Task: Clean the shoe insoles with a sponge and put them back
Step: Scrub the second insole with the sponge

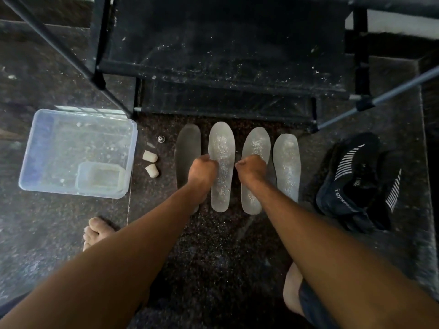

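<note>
Grey insoles (pixel 221 167), 4 in row, under curled left hand (pixel 203 169), right hand (pixel 252 167); grasp unclear.

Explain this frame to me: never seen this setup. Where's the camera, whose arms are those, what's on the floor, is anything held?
There is no robot. One wide-angle camera sits on a person's head, looking forward and down, so the two bare arms are the wearer's own. On the dark stone floor four insoles lie side by side: a darker one on the left, then three pale ones speckled with white powder or grit. The left hand and right hand hang over them with fingers curled; whether they pinch anything is hidden. To the left stands a clear plastic tub with a smaller container inside, and two small beige pieces lie beside it. Black shoes sit on the right, a black rack behind.
</note>
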